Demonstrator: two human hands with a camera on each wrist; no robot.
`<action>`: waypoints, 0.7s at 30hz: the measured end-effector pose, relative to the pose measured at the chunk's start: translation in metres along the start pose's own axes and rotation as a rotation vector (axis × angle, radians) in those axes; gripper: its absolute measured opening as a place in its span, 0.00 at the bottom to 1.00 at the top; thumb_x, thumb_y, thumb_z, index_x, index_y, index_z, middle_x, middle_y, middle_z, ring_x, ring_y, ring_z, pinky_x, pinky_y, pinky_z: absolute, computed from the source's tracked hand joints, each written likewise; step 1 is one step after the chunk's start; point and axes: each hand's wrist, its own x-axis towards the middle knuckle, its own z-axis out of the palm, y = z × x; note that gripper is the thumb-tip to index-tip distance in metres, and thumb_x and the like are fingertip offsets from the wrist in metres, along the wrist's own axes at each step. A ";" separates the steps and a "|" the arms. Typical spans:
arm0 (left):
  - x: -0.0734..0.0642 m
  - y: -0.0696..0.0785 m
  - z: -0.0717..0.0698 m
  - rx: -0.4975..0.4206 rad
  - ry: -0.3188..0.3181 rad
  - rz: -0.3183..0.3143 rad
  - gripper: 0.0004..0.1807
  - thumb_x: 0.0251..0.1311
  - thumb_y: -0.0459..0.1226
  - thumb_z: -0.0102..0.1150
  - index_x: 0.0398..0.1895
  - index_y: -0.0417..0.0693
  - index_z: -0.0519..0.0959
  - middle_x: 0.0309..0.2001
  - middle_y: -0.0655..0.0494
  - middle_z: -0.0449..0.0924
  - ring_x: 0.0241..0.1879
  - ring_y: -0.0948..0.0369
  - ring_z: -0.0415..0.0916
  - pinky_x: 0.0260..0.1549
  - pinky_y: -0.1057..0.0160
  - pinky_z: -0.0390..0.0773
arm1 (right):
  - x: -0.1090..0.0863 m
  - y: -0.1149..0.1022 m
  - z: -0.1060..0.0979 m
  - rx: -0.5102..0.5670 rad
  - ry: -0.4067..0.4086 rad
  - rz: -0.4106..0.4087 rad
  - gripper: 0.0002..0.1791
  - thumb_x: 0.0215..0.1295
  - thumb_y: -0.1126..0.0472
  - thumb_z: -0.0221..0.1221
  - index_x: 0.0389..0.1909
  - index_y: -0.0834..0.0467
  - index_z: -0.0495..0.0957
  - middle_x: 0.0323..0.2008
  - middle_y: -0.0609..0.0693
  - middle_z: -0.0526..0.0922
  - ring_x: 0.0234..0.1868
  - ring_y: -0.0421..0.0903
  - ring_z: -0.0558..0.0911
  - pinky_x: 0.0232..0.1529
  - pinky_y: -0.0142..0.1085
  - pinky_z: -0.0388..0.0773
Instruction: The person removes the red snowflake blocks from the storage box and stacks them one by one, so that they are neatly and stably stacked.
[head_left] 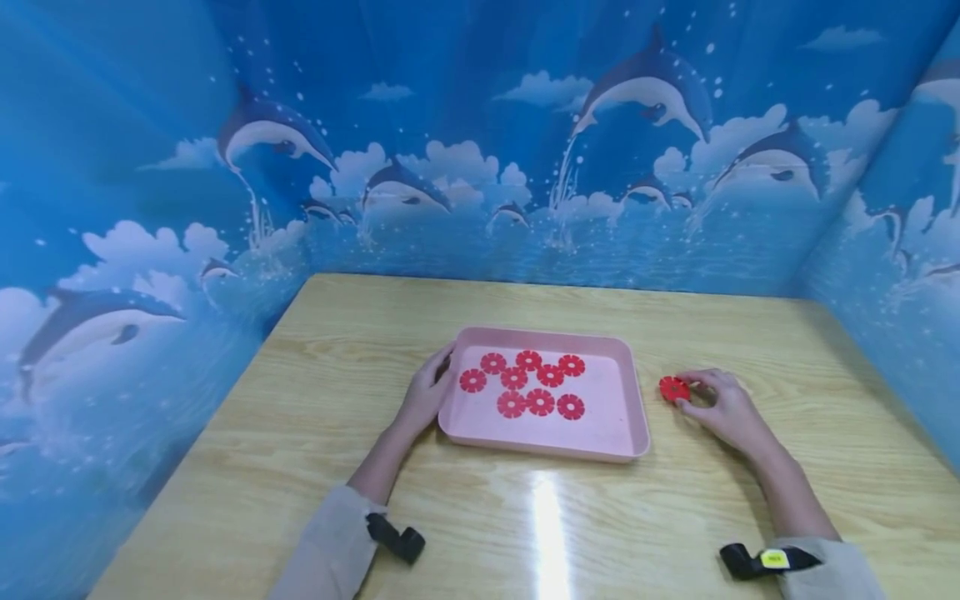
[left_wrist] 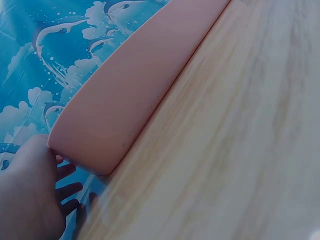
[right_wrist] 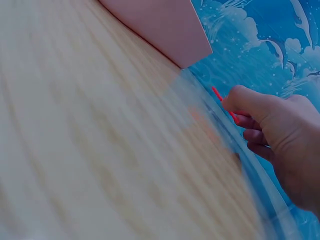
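Pinching one red notched disc (head_left: 672, 389) between thumb and fingers, my right hand (head_left: 723, 407) holds it just right of the pink tray (head_left: 603, 417), apart from its wall. My left hand (head_left: 423, 397) rests against the tray's left end, fingers apart. Markings: a yellow label (head_left: 774, 559) sits on the black strap (head_left: 741, 563) at my right sleeve (head_left: 832, 575); its print is too small to read with certainty. Edges: the raised tray rim encloses nine flat red discs (head_left: 540, 412), grouped left and centre, some touching, with tray floor showing to their right. Room: desk (head_left: 360, 333) surface runs between tray and held disc, and along the tray's near side. The desk's far edge meets a dolphin-printed backdrop (head_left: 465, 242); its right edge lies beyond my right hand.
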 end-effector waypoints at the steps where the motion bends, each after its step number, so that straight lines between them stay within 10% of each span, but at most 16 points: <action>1: 0.000 0.000 0.000 0.004 0.001 0.001 0.24 0.64 0.29 0.45 0.65 0.40 0.63 0.61 0.40 0.64 0.59 0.47 0.63 0.59 0.53 0.63 | 0.000 0.000 0.000 0.008 -0.006 0.006 0.21 0.52 0.69 0.64 0.48 0.70 0.74 0.41 0.65 0.74 0.42 0.60 0.72 0.40 0.53 0.69; 21: 0.000 0.001 0.001 0.007 0.002 -0.023 0.24 0.64 0.29 0.45 0.64 0.40 0.63 0.61 0.40 0.65 0.59 0.48 0.64 0.59 0.54 0.63 | -0.004 0.002 0.001 0.002 -0.071 0.041 0.22 0.53 0.65 0.64 0.48 0.69 0.74 0.44 0.64 0.73 0.45 0.60 0.69 0.44 0.54 0.66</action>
